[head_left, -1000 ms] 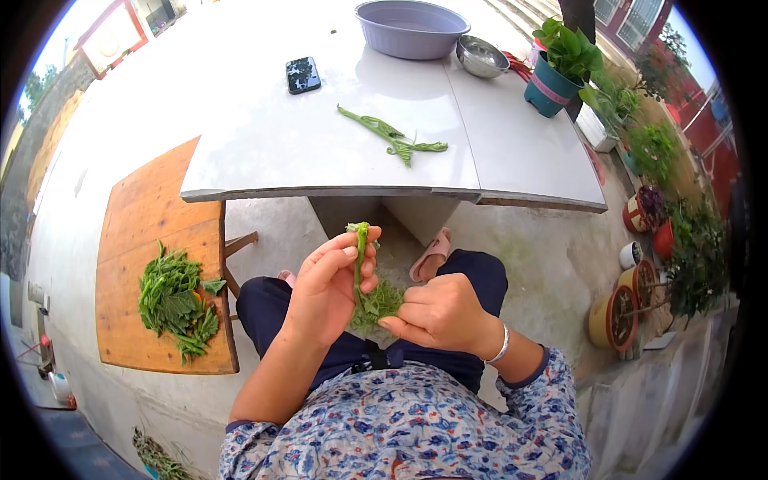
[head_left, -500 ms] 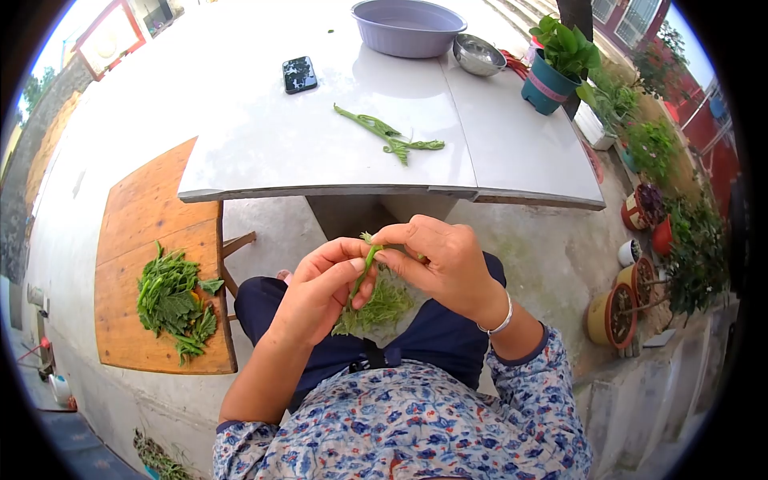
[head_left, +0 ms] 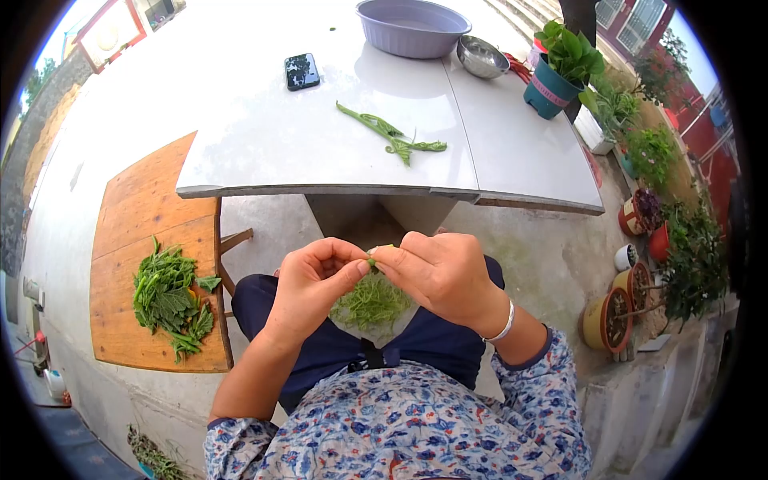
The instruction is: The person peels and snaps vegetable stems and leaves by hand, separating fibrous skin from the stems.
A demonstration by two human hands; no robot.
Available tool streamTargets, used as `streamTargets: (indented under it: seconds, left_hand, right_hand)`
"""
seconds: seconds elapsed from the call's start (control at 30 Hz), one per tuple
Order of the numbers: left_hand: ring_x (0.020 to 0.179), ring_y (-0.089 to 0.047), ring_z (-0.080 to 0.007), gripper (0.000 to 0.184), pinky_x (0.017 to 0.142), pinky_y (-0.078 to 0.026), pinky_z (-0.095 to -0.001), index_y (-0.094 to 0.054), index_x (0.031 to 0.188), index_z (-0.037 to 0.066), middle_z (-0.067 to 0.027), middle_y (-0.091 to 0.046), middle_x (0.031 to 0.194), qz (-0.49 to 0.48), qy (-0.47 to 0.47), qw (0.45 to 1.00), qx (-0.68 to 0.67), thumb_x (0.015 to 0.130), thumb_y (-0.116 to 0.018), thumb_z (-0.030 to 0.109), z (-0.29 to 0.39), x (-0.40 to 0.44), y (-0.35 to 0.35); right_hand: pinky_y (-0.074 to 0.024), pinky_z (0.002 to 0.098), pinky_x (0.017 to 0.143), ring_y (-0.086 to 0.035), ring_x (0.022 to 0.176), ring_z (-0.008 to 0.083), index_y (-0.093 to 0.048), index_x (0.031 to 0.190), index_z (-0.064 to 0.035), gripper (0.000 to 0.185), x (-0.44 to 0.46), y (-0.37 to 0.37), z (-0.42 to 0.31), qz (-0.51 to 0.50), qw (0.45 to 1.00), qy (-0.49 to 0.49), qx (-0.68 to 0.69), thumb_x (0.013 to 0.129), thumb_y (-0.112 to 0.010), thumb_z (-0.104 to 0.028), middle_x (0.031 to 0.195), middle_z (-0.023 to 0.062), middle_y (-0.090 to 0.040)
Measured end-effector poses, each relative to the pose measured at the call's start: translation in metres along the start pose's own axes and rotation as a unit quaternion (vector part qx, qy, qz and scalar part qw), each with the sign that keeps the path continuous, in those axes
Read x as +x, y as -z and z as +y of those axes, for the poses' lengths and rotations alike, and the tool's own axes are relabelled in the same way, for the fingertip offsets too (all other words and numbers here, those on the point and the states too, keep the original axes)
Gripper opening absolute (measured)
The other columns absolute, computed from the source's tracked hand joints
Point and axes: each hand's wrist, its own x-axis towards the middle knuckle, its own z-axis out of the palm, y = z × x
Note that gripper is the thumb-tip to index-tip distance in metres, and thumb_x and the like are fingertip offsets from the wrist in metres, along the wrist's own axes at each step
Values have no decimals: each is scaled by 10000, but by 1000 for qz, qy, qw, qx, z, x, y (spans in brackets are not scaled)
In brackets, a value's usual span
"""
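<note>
Left fingers [head_left: 352, 268] — nearly closed, pinching green stem [head_left: 371, 262] — right fingers touching.

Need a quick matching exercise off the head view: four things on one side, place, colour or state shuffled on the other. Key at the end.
Things
1. Basin
2. Phone
3. Pile of leafy greens
4. Bracelet

Place, colour or state
A. On the wooden table
B. Around the wrist of the right hand
C. Pale purple, wide-rimmed
D. Lying flat, dark-screened, on the white table

Pairs: 1-C, 2-D, 3-A, 4-B
</note>
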Motion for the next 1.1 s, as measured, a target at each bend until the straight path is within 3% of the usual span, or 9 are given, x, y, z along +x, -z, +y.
streamTargets:
  seconds: [0.2, 0.33, 0.47, 0.6, 0.67, 0.8, 0.87, 0.97, 1.1]
  left_hand:
    - [661, -535, -92, 94, 607, -422, -209, -624, 945, -11, -43, -620, 804, 34, -15, 964, -262, 879, -621, 57, -19, 0, -20]
    - [696, -542, -106, 105, 638, -431, -227, -614, 958, -10, -51, -621, 837, 67, -65, 939, -330, 884, -621, 64, -28, 1, -37]
    - [707, -540, -102, 106, 640, -432, -220, -608, 964, -17, -45, -614, 853, 95, -119, 938, -311, 884, -618, 51, -37, 3, -41]
    - [766, -554, -79, 119, 655, -439, -201, -600, 964, -14, -30, -608, 848, 82, -128, 978, -144, 861, -641, 29, -32, 1, -27]
    - [795, -561, -47, 140, 646, -446, -188, -601, 948, -7, -12, -608, 835, 61, -123, 990, -33, 828, -672, 7, -22, 2, -23]
    - [731, -546, -38, 113, 609, -426, -183, -607, 928, -10, -3, -601, 800, 61, -127, 978, 153, 841, -666, 33, -17, 2, -11]
    - [649, -510, -51, 97, 573, -407, -190, -625, 897, -10, 14, -571, 758, 67, -80, 992, 65, 859, -651, 76, -15, 1, -13]
    - [595, -443, -34, 109, 523, -337, -181, -630, 909, 0, 22, -546, 711, 38, 31, 993, -109, 869, -635, 101, -11, 1, -11]
    - [568, -398, -18, 96, 499, -290, -176, -632, 917, 7, 32, -539, 698, 13, 41, 983, -180, 866, -625, 88, -15, 3, -10]
  right_hand:
    - [-399, 255, 409, -538, 494, 141, -605, 825, -88, 88, -6, -21, -12, 78, 994, -81, 4, 773, -672, -66, 658, 29, -529]
    - [-413, 237, 454, -542, 519, 127, -604, 829, -39, 51, -8, -38, -24, 161, 947, -226, 163, 809, -650, -48, 675, 43, -561]
    - [-418, 221, 519, -511, 577, 69, -610, 852, 5, 98, -12, -43, -32, 168, 822, -401, 369, 850, -640, -88, 702, 41, -586]
    - [-418, 214, 555, -499, 629, 53, -625, 892, 16, 131, -18, -32, -18, 108, 773, -431, 454, 871, -627, -114, 754, 30, -611]
    - [-421, 218, 568, -519, 655, 67, -634, 925, 19, 150, -17, -24, -12, 48, 847, -372, 376, 878, -623, -122, 789, 31, -623]
    - [-426, 229, 570, -536, 655, 100, -644, 938, 6, 149, -18, -15, -4, 0, 872, -339, 352, 858, -644, -120, 798, 45, -619]
    - [-438, 244, 551, -558, 631, 152, -658, 927, -25, 132, -17, -9, -5, -22, 936, -258, 240, 824, -673, -107, 796, 67, -616]
    - [-462, 264, 543, -584, 627, 192, -669, 916, -48, 129, -17, -13, -5, 37, 955, -207, 210, 794, -692, -84, 795, 82, -615]
    - [-484, 274, 546, -607, 634, 195, -669, 913, -53, 133, -15, -15, -7, 67, 963, -178, 189, 784, -697, -71, 797, 79, -623]
